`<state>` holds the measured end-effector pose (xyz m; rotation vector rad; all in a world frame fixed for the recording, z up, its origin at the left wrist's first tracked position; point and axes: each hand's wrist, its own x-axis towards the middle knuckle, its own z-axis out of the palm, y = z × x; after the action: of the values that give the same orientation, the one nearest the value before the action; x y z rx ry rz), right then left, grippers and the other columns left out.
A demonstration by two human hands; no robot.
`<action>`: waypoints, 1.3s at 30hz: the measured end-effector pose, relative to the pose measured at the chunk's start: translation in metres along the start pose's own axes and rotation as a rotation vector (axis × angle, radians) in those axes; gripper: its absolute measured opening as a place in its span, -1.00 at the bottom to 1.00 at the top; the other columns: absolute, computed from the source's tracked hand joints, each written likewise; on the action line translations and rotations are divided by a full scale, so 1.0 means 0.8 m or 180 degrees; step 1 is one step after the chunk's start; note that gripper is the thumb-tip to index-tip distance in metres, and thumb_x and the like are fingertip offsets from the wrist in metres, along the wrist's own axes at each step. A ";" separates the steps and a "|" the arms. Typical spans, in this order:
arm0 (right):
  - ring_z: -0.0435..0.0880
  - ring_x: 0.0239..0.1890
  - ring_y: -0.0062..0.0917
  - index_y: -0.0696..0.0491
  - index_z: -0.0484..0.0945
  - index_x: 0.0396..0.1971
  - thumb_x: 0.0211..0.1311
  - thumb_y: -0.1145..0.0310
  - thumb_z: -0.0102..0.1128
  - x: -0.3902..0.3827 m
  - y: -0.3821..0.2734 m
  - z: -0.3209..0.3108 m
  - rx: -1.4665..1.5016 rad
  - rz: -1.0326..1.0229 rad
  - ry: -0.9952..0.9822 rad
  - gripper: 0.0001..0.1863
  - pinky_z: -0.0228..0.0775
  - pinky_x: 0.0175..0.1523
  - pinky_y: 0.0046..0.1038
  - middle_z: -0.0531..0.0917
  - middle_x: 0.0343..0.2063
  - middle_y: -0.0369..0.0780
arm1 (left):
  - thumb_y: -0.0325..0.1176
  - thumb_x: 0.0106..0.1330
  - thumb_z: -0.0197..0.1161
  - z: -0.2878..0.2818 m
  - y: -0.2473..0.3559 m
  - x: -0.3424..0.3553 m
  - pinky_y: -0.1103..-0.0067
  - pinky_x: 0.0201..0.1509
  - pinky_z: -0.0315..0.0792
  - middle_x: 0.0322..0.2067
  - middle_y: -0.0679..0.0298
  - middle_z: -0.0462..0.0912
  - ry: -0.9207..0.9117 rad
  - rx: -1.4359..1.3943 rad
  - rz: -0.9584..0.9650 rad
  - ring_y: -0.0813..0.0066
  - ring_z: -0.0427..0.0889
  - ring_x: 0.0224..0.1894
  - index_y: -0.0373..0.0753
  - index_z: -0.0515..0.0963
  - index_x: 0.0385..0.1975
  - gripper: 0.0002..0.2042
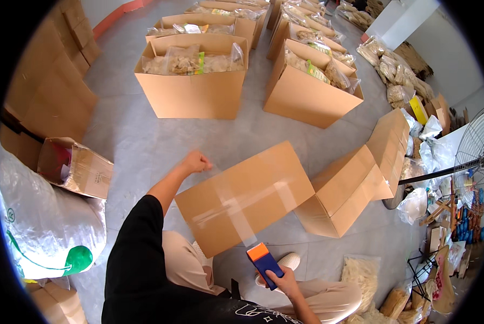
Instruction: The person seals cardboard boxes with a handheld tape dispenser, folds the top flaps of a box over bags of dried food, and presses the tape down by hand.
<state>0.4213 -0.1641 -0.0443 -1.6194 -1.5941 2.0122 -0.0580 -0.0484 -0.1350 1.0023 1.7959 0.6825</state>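
A closed cardboard box (271, 171) lies tilted across the floor before me, with several strips of clear tape on its upper face. My right hand (286, 281) grips a dark blue and orange tape dispenser (264, 264) at the box's near edge. From its orange end a strip of clear tape (237, 215) runs across the face toward the far edge. Beyond that edge, on the left, my left hand (195, 162) is closed with its fingertips close to the strip's far end. Whether it pinches the tape is too blurred to tell.
Open cartons (193, 94) packed with clear bags stand in two rows ahead. Two more cardboard boxes (343, 186) adjoin the right side, with a fan (474, 162) beyond. At left are a large plastic sack (53, 210) and a worn carton (88, 170). Filled bags (360, 278) lie near right.
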 end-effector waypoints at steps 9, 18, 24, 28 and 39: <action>0.55 -0.51 -0.65 0.25 0.59 -0.31 0.01 0.06 0.32 0.055 0.010 0.004 -0.0644 0.0191 -0.0135 -0.51 0.40 -0.36 -0.56 0.63 -0.56 -0.23 | -0.11 0.24 0.17 0.052 -0.071 -0.033 0.46 0.07 0.34 -0.05 0.11 0.53 0.0716 0.1375 0.0047 0.36 0.47 0.01 -0.16 0.49 0.01 -0.60; 0.51 -0.60 -0.69 0.26 0.60 -0.45 -0.04 0.02 0.34 0.067 -0.045 0.040 -0.0785 -0.0084 0.0115 -0.50 0.35 -0.47 -0.56 0.58 -0.68 -0.26 | 0.13 0.32 -0.13 0.028 0.031 -0.074 0.33 0.09 0.33 -0.01 -0.06 0.48 -0.0161 0.0684 0.0550 0.01 0.46 0.03 -0.31 0.45 0.00 -0.42; 0.55 -0.57 -0.68 0.19 0.61 -0.43 0.08 0.12 0.29 0.177 -0.147 0.108 0.0060 -0.1258 -0.0188 -0.63 0.39 -0.47 -0.59 0.62 -0.58 -0.26 | 0.10 0.37 -0.28 -0.053 0.055 -0.027 0.35 0.21 0.21 0.09 -0.09 0.38 0.1575 0.2461 0.0577 -0.02 0.39 0.09 -0.37 0.39 0.05 -0.39; 0.46 -0.58 -0.69 0.25 0.57 -0.44 0.09 0.11 0.26 0.235 -0.226 0.136 0.0045 -0.1422 -0.0171 -0.59 0.34 -0.44 -0.53 0.57 -0.66 -0.29 | 0.09 0.36 -0.35 -0.053 0.085 -0.047 0.28 0.01 0.36 -0.02 -0.04 0.48 0.0615 0.0415 0.0659 -0.08 0.50 -0.09 -0.32 0.44 0.00 -0.39; 0.47 -0.56 -0.72 0.24 0.57 -0.51 0.00 0.10 0.34 0.169 0.010 0.040 -0.0689 -0.0230 -0.0063 -0.58 0.35 -0.45 -0.55 0.56 -0.65 -0.32 | 0.02 0.27 -0.11 -0.057 0.008 -0.022 0.30 -0.18 0.40 -0.33 0.01 0.60 0.1308 0.1117 0.0458 0.04 0.57 -0.23 -0.11 0.58 -0.18 -0.58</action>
<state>0.3430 -0.1033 -0.1423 -1.5866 -1.9065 1.8822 -0.0932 -0.0613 -0.1032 1.3046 2.2732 0.7134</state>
